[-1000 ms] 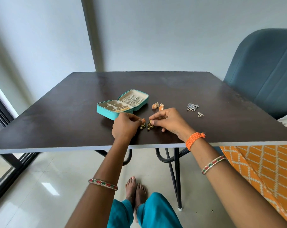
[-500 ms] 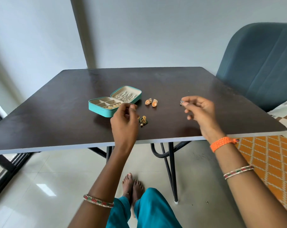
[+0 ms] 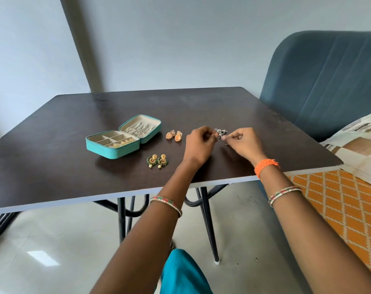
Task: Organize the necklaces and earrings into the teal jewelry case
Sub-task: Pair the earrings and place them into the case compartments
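The teal jewelry case [image 3: 114,154] lies open on the dark table [image 3: 52,158], its divided tray holding gold pieces and its lid holding silver pieces. A pair of green-and-gold earrings [image 3: 157,161] lies in front of the case. Two orange-gold earrings [image 3: 174,135] lie to its right. Further right, my left hand [image 3: 198,143] and my right hand [image 3: 243,142] meet over a cluster of silver earrings [image 3: 221,132]. Both hands pinch pieces of that silver cluster between thumb and fingers.
A blue upholstered chair [image 3: 329,81] stands at the table's right. A patterned cushion [image 3: 363,143] and an orange patterned cloth [image 3: 333,204] lie by the near right corner. The table's near edge runs just under my wrists.
My left hand left the green-and-gold earrings on the table and moved right to join my right hand at the silver earrings. The camera view shifted right and closer.
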